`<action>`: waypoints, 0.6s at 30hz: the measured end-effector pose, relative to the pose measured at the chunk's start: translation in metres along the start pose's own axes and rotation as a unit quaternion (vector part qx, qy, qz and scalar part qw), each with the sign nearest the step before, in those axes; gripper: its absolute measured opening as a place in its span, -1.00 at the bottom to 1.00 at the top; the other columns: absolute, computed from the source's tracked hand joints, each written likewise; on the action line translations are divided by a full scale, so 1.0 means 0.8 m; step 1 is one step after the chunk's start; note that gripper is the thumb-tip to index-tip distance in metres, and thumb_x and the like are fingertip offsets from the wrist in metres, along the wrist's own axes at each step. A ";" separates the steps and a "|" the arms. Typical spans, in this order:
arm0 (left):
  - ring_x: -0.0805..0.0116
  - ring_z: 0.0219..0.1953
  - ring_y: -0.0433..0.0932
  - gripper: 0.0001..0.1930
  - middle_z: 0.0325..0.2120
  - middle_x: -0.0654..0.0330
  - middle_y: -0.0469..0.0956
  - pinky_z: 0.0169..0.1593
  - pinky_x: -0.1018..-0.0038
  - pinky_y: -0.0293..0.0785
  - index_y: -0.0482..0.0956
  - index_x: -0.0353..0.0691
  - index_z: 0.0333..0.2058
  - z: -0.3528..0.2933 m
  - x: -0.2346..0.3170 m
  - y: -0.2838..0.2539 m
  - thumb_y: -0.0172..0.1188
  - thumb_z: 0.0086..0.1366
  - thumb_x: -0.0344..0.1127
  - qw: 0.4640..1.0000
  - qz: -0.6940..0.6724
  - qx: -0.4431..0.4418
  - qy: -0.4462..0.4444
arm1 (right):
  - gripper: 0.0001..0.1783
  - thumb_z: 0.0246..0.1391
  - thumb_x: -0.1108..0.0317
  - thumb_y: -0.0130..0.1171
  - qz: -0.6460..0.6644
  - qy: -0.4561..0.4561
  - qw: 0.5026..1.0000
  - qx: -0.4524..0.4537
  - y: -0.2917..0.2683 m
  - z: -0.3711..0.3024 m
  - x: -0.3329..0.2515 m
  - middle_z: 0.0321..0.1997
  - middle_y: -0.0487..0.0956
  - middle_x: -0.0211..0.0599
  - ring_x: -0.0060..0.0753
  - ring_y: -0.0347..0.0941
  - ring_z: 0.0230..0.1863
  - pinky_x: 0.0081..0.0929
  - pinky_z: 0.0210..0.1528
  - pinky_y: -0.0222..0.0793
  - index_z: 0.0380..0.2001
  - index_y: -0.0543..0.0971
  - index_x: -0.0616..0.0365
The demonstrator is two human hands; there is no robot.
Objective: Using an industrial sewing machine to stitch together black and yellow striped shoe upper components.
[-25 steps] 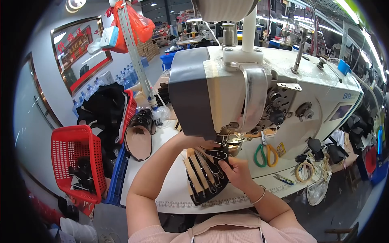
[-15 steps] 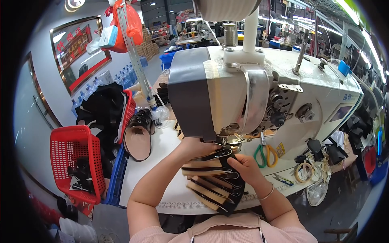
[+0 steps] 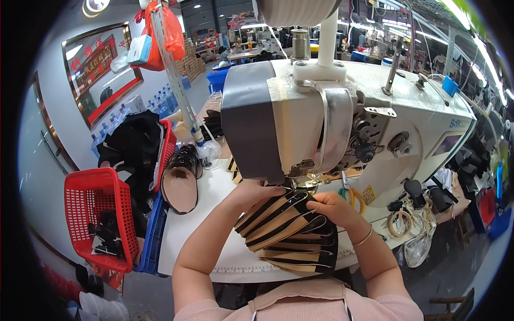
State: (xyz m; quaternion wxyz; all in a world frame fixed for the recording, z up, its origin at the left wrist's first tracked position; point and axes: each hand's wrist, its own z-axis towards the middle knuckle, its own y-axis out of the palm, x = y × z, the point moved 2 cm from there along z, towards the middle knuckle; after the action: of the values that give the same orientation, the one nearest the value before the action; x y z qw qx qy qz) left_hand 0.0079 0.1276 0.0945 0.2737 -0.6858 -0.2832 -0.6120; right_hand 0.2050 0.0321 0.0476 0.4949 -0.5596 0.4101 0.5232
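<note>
A fanned row of black and tan strip-like leather pieces (image 3: 286, 227), joined along a black edge, hangs from the sewing machine (image 3: 316, 123) toward my lap. My left hand (image 3: 257, 191) is beside the needle area, its thumb pressed on the upper end of the pieces; the machine head hides part of its fingers. To the right of the needle, my right hand (image 3: 333, 207) pinches the black edge between thumb and curled fingers. Green- and orange-handled scissors (image 3: 356, 200) lie just behind that hand, partly covered by it.
On the left stand a red basket (image 3: 126, 224) with black scraps, a blue crate (image 3: 152, 235) and a black shoe (image 3: 181, 184). Tape rolls (image 3: 400, 223) and cords lie to the right on the white tabletop (image 3: 182, 246). A metal post (image 3: 176, 75) rises behind.
The leather pieces have swung to the right and fanned wider. My right hand has shifted a little right and up, covering more of the scissors. The left hand stays by the needle.
</note>
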 end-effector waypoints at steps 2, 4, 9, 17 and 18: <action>0.46 -0.27 0.51 -0.64 -0.28 0.17 0.51 -0.21 0.54 0.44 0.44 -0.34 -0.13 -0.003 -0.003 0.005 0.26 0.07 -0.42 0.999 -0.043 -0.003 -0.017 | -0.70 0.12 0.27 0.10 -0.078 -0.013 0.997 -0.015 -0.013 0.004 -0.007 -0.66 0.26 -0.72 -0.83 0.09 -0.58 -0.70 -0.57 0.03 -0.60 0.48 0.22; 0.46 -0.30 0.52 -0.64 -0.31 0.15 0.52 -0.23 0.54 0.47 0.40 -0.38 -0.13 -0.008 -0.018 0.008 0.24 0.12 -0.39 0.995 -0.090 0.007 -0.041 | -0.71 0.10 0.27 0.12 -0.098 0.007 0.995 -0.019 -0.024 0.002 -0.023 -0.66 0.26 -0.71 -0.82 0.09 -0.58 -0.70 -0.57 0.03 -0.60 0.48 0.23; 0.48 -0.36 0.52 -0.66 -0.34 0.17 0.52 -0.30 0.54 0.48 0.38 -0.36 -0.15 -0.019 -0.034 0.035 0.22 0.16 -0.34 0.991 -0.119 0.057 0.001 | -0.81 0.01 0.34 0.21 -0.126 0.009 0.992 0.002 -0.064 0.002 -0.022 -0.55 0.42 -0.55 -0.72 0.23 -0.48 -0.67 -0.42 0.20 -0.47 0.55 0.29; 0.49 -0.47 0.51 -0.71 -0.43 0.20 0.51 -0.47 0.54 0.48 0.41 -0.31 -0.25 -0.013 -0.045 0.029 0.26 0.12 -0.31 0.980 -0.183 0.069 -0.046 | -0.84 0.03 0.46 0.17 -0.044 -0.153 0.983 0.093 -0.057 -0.007 -0.038 -0.28 0.55 -0.37 -0.63 0.41 -0.31 -0.62 -0.27 0.33 -0.31 0.56 0.32; 0.49 -0.47 0.51 -0.71 -0.43 0.20 0.51 -0.47 0.54 0.48 0.41 -0.31 -0.25 -0.012 -0.049 0.029 0.26 0.12 -0.31 0.979 -0.184 0.071 -0.048 | -0.85 0.04 0.48 0.15 -0.024 -0.190 0.976 0.106 -0.054 -0.013 -0.044 -0.24 0.55 -0.35 -0.60 0.44 -0.27 -0.59 -0.23 0.35 -0.30 0.56 0.32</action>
State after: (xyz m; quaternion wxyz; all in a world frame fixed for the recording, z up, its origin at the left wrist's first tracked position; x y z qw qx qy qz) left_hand 0.0148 0.1022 0.0560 0.1902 -0.6291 -0.4599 -0.5970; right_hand 0.2450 0.0269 0.0878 0.6328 -0.4034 0.3484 0.5617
